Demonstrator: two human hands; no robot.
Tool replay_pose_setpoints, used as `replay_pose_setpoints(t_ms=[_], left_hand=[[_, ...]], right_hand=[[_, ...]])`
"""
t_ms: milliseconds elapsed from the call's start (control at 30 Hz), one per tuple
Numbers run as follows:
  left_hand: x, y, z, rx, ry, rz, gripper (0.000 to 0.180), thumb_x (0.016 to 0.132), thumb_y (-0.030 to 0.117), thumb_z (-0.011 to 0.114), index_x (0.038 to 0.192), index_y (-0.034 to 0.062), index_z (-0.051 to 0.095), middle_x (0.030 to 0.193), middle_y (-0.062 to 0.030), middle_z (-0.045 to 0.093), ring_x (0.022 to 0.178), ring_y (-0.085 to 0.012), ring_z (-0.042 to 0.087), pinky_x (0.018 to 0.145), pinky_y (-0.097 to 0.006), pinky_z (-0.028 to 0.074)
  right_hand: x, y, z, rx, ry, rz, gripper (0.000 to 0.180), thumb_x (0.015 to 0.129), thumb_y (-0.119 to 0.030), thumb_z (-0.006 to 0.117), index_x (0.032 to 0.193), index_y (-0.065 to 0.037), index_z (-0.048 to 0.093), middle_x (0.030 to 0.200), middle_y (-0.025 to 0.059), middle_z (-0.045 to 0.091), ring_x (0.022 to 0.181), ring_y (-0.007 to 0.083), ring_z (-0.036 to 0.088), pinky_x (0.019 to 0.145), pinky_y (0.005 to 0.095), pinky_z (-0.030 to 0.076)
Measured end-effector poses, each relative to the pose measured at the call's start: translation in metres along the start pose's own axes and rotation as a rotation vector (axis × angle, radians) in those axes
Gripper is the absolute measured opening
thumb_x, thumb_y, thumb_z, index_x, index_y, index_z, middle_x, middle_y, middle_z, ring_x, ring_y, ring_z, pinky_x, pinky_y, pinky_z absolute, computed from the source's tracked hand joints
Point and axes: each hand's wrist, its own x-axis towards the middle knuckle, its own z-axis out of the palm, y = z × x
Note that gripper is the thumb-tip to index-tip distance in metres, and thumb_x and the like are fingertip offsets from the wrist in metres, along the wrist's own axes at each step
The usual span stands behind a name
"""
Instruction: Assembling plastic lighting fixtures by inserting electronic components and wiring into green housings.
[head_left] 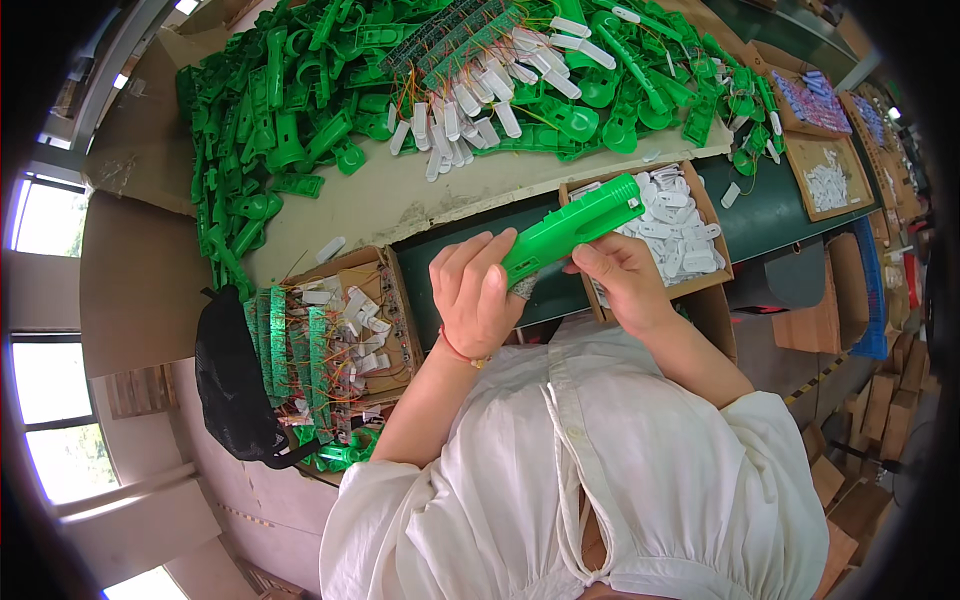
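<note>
My left hand [474, 292] and my right hand [622, 280] both grip one long green plastic housing [572, 226], held just above the dark green table edge [780, 205]. The left hand wraps its lower end; the right hand pinches its middle from below. The housing's upper end points over a shallow cardboard box [712, 210] holding several small white plastic pieces [676, 228]. My white sleeves fill the lower part of the view.
A big heap of green plastic parts [300, 110] and white pieces [470, 110] lies on cardboard at the back. A box with green circuit strips and wires [320, 350] sits left, beside a black bag [235, 385]. More cardboard trays [825, 175] stand right.
</note>
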Motion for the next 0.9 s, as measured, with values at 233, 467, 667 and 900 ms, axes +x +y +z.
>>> replay_pose_setpoints(t_ms=[233,467,667,900], left_hand=[[0.005,-0.004,0.007,-0.123,0.043,-0.206,0.074,0.06,0.008,0.072,0.125,0.0029,0.037,0.098,-0.0074,0.06,0.083,-0.0216,0.056,0.072,-0.036,0.041],[-0.01,-0.032,-0.006,-1.319,-0.184,-1.485,0.047,0.083,0.014,0.06,0.125,-0.0009,0.043,0.101,-0.0118,0.059,0.086,-0.0199,0.059,0.073,-0.028,0.048],[-0.016,-0.053,-0.036,-1.505,0.114,-1.539,0.035,0.089,0.016,0.049,0.122,0.0018,0.045,0.1,-0.0142,0.06,0.085,-0.0218,0.061,0.071,-0.03,0.049],[-0.024,-0.063,-0.057,-1.434,0.242,-1.557,0.036,0.088,0.018,0.052,0.12,0.0035,0.045,0.099,-0.0129,0.06,0.084,-0.0212,0.06,0.069,-0.03,0.049]], right_hand=[[0.016,-0.006,0.003,-0.087,0.03,0.038,0.023,0.087,-0.018,0.057,0.097,0.001,0.062,0.095,0.0084,0.063,0.089,0.0157,0.058,0.077,0.0284,0.046],[0.084,-0.04,-0.007,-0.989,-0.225,-0.089,0.029,0.079,-0.02,0.065,0.101,-0.002,0.062,0.097,0.0101,0.063,0.093,0.0186,0.058,0.084,0.0307,0.043],[0.236,-0.094,0.013,-1.768,-0.231,-0.681,0.088,0.056,-0.028,0.078,0.131,-0.012,0.036,0.14,0.0126,0.026,0.128,0.0325,0.024,0.104,0.0442,0.024],[0.352,-0.096,0.059,-2.379,-0.534,-0.218,0.136,0.031,-0.023,0.087,0.141,-0.024,0.008,0.144,0.0108,0.021,0.135,0.0299,0.009,0.108,0.0521,0.009]])
